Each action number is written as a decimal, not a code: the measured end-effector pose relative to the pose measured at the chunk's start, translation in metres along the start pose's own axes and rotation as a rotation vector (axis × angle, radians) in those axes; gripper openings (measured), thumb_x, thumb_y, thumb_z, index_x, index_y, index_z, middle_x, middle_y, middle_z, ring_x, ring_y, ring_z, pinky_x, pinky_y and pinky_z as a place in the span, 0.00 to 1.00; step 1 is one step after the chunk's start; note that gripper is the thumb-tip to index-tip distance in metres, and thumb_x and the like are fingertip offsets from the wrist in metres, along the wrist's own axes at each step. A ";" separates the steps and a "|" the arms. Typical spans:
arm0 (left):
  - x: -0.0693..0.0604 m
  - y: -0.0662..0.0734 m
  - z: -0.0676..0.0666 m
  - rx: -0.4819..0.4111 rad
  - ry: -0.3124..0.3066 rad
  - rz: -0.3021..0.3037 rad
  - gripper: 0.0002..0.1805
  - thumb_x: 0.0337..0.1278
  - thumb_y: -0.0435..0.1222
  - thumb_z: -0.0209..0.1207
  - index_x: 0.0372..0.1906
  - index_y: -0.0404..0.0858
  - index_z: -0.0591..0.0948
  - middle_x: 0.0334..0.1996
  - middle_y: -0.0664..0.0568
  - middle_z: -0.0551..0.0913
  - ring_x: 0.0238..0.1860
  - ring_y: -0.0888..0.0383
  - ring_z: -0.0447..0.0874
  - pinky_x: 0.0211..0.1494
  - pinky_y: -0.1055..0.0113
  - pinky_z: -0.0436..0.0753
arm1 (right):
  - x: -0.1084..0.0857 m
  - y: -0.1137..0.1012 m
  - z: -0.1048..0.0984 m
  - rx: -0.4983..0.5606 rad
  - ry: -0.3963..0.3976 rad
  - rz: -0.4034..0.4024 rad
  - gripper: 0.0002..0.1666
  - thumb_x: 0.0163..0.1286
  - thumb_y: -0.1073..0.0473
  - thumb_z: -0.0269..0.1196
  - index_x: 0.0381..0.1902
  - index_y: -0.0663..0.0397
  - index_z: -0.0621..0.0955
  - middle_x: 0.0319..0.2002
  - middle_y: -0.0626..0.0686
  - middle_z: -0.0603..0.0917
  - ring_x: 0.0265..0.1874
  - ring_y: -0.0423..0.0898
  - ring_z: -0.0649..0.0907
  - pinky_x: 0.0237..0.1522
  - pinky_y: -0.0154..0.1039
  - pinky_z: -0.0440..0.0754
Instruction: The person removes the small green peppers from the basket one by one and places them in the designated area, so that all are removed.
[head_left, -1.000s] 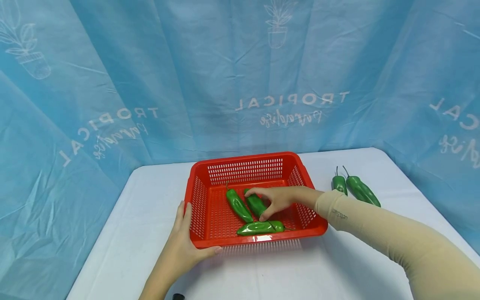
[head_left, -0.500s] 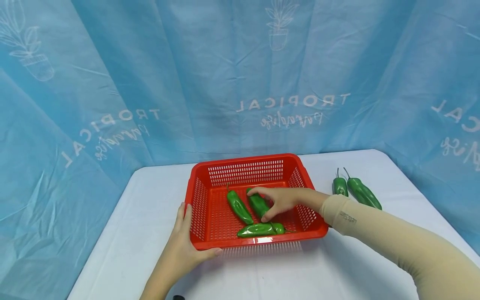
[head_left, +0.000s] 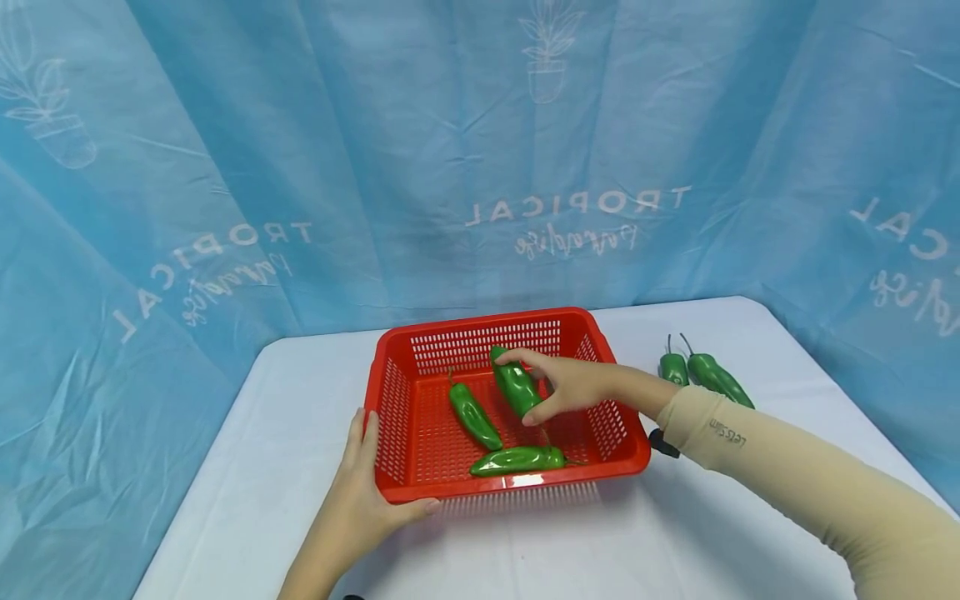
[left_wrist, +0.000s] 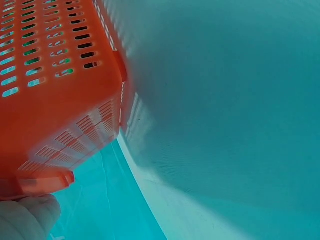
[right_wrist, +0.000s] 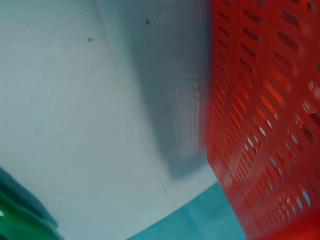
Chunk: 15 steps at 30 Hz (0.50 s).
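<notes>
The left hand is bracing the red basket at its near left corner, fingers spreading nearly straight along the left wall and thumb stretching along the near rim. The right hand is reaching over the basket's right side and holding the middle pepper, thumb and fingers standing well apart and spanning much of its length; whether it is clearing the basket floor is hard to tell.

The basket is standing midway between the left and right edges of the table, up toward its far edge. Inside, the slanting pepper is lying on the left, and the sideways pepper along the near wall. Outside, the short-looking pepper and the long pepper are resting near the table's far right corner.

So handling is looking partway along: three peppers are sitting within the basket walls, one of them not yet released, and two are lying outside.
</notes>
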<state>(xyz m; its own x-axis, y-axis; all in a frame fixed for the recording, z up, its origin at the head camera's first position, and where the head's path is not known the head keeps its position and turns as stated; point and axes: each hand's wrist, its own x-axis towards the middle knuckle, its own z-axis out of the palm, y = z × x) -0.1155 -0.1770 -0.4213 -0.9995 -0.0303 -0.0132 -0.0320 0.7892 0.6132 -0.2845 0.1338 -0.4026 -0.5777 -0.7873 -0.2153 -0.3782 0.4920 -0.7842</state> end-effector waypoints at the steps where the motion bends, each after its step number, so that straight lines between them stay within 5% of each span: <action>1: 0.000 0.000 0.000 -0.001 0.000 0.001 0.80 0.25 0.73 0.71 0.80 0.39 0.42 0.81 0.43 0.37 0.77 0.36 0.53 0.65 0.41 0.75 | -0.002 0.000 -0.003 0.014 0.007 -0.009 0.52 0.60 0.51 0.73 0.74 0.29 0.55 0.56 0.50 0.75 0.53 0.47 0.79 0.48 0.40 0.85; 6: 0.000 -0.001 0.001 -0.004 0.010 0.020 0.80 0.23 0.74 0.70 0.80 0.39 0.43 0.81 0.42 0.38 0.77 0.36 0.53 0.65 0.41 0.75 | -0.016 -0.003 -0.018 0.010 0.070 -0.030 0.53 0.60 0.49 0.73 0.75 0.28 0.54 0.50 0.52 0.79 0.41 0.49 0.80 0.40 0.42 0.82; 15: 0.000 -0.003 0.001 -0.003 0.024 0.045 0.80 0.25 0.74 0.70 0.80 0.38 0.43 0.80 0.40 0.39 0.76 0.35 0.55 0.64 0.41 0.76 | -0.040 -0.005 -0.043 0.146 0.093 -0.059 0.52 0.63 0.56 0.71 0.75 0.32 0.52 0.57 0.58 0.77 0.52 0.54 0.83 0.50 0.46 0.85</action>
<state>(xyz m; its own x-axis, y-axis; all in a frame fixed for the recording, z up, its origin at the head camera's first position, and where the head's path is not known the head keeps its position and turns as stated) -0.1151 -0.1787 -0.4235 -0.9994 -0.0098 0.0331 0.0127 0.7884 0.6150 -0.2903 0.1791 -0.3645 -0.6243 -0.7724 -0.1170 -0.3086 0.3814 -0.8714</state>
